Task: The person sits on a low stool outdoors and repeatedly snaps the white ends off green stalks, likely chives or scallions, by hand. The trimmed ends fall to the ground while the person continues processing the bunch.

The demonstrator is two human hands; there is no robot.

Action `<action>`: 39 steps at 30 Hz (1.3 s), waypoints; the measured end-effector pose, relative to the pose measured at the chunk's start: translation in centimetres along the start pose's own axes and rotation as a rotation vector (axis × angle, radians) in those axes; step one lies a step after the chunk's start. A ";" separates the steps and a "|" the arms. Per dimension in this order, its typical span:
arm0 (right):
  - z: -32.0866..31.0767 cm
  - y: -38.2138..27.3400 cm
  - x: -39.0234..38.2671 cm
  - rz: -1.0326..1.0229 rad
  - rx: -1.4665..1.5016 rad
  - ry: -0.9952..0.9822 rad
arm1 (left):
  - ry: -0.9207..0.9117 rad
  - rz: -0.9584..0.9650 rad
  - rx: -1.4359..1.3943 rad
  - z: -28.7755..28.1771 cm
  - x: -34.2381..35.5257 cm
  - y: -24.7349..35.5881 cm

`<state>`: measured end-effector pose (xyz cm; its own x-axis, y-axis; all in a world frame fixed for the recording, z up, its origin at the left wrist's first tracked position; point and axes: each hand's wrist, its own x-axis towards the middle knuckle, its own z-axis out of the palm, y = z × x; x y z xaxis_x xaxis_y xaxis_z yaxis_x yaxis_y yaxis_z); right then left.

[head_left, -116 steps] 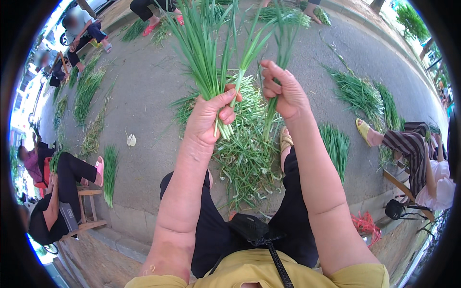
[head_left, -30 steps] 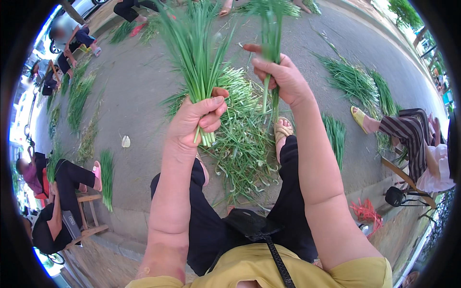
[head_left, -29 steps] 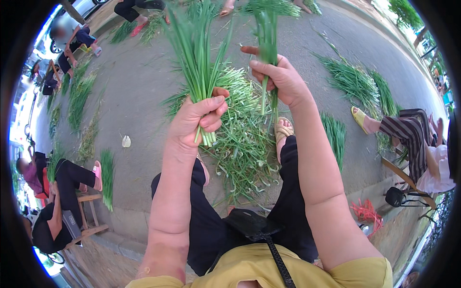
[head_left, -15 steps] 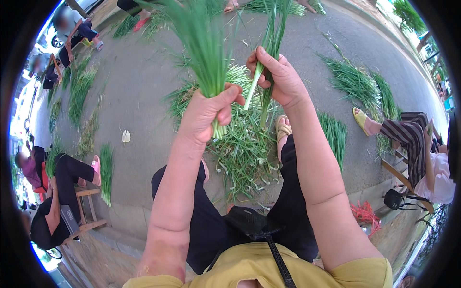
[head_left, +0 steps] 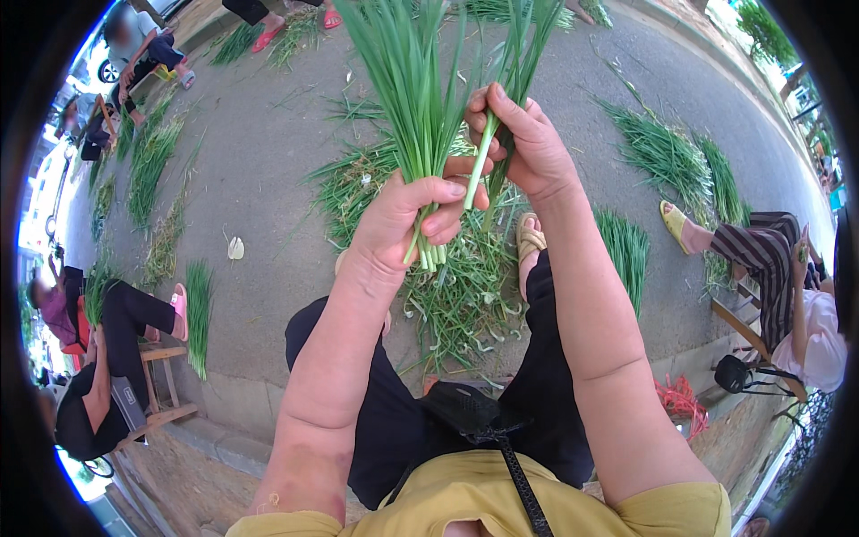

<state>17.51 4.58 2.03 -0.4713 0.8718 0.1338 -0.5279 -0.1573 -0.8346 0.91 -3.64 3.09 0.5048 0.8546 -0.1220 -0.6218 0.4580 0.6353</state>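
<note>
My left hand (head_left: 413, 213) is closed round a bunch of garlic chives (head_left: 407, 98), its pale stem ends poking out below the fist and the green leaves fanning upward. Close beside it on the right, my right hand (head_left: 519, 143) pinches a few chive stalks (head_left: 480, 166) between thumb and fingers. One pale stem there points down toward the left hand's fingertips; whether it touches them I cannot tell. Under both hands a loose heap of chives and trimmings (head_left: 465, 304) lies on the pavement between my feet.
A neat bundle of chives (head_left: 624, 255) lies right of my leg, a larger pile (head_left: 662, 161) beyond it. Seated people with chives are on both sides. Red plastic string (head_left: 682, 404) lies at lower right. A black bag (head_left: 461, 412) rests in my lap.
My left hand has moved right and slightly down with its bunch, closing the gap to my right hand. The right hand has barely shifted and keeps its stalks.
</note>
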 end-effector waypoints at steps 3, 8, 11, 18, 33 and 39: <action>0.1 -0.3 0.0 0.032 -0.081 -0.014 | 0.057 0.046 0.035 -1.1 0.0 -0.5; 1.1 -0.2 -0.2 0.093 -0.219 0.073 | 0.176 0.087 0.146 -0.5 0.3 -0.3; 1.8 -0.1 -0.2 0.099 -0.398 0.176 | 0.262 0.094 0.299 -0.8 0.6 -0.7; 0.5 -0.3 0.1 0.159 -0.381 0.097 | 0.328 0.135 0.341 -1.6 0.9 -0.6; 0.4 -0.9 -0.3 0.114 -0.201 -0.012 | 0.204 0.138 0.186 -1.2 0.8 -0.2; 0.1 -1.4 -0.5 0.092 -0.177 -0.006 | 0.281 0.155 0.212 -1.3 0.7 -0.1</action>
<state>18.41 4.30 3.22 -0.5163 0.8546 0.0554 -0.3499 -0.1514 -0.9245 0.53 -2.71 1.92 0.2126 0.9570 -0.1973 -0.5257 0.2822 0.8025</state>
